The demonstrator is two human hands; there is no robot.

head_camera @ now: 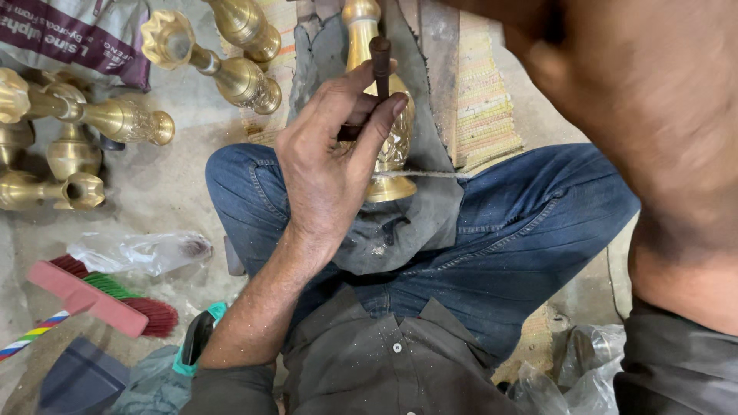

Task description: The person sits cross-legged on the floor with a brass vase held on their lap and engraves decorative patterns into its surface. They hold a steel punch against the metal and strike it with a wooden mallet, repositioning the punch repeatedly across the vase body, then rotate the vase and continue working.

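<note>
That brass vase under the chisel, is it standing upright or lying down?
Lying down: the brass vase rests lengthwise on grey cloth across the lap, its base toward the person.

Six brass vases [388,115], one brush [100,296], one chisel [380,65]

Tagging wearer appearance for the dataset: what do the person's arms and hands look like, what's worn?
Both hands bare, no gloves, rings or watch visible. Left hand and forearm are dusted with fine pale specks. Grey-olive sleeve ends at the elbow. Right arm is a close, blurred shape; the same grey-olive cloth covers its lower part.

A dark metal punch [380,65] stands upright against a brass vase [392,146] lying on grey cloth.
</note>
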